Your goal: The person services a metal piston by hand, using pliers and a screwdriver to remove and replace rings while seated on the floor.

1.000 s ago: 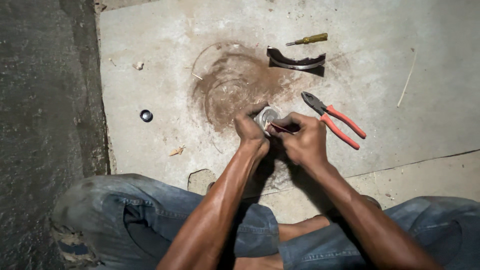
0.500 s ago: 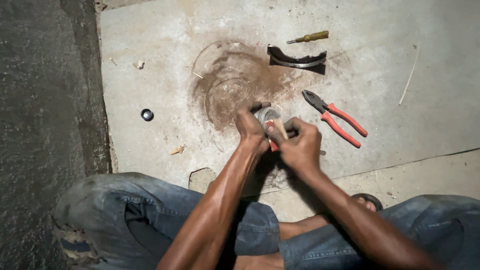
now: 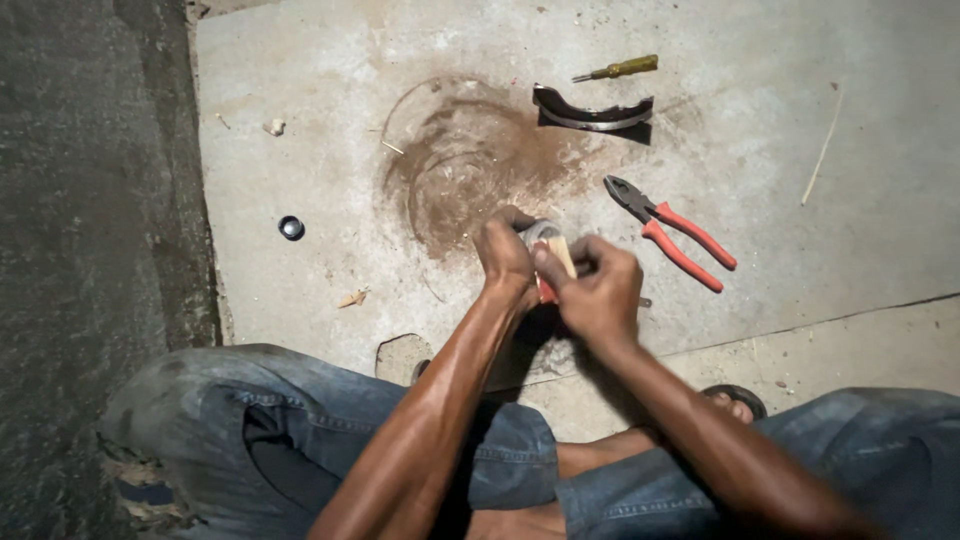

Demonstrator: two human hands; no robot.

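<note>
1. Concrete slab [image 3: 780,90] as the working floor, with a rusty brown circular stain [image 3: 470,165] just beyond the hands.
2. Red-handled pliers [image 3: 672,232] lying flat on the slab to the right of the hands, near but not touching, jaws pointing up-left.
3. Curved dark metal strip [image 3: 592,112] farther out, past the stain's right edge; small yellow-handled screwdriver [image 3: 620,69] just above it.
4. Small dark round ring [image 3: 291,228] alone on the slab, well apart to the left, close to the dark rough ground [image 3: 90,200].
5. Thin pale stick [image 3: 823,148] at far right; small pebble [image 3: 273,127] at upper left; a chipped notch in the slab edge [image 3: 402,355] near the knee.
6. Nothing between the hands and the pliers; blue-jeaned knees [image 3: 300,420] below, flanking both forearms.
7. Left hand [image 3: 505,255] clenched around a small round silvery metal part [image 3: 540,233], fingers curled over its far side, most of the part hidden.
8. Right hand [image 3: 598,290] closed on a small tool [image 3: 556,262] with a pale tip and red lower end, thumb pressed along it, tip against the metal part.
9. Metal part held just above the slab, at the near edge of the stain, between the two hands.
</note>
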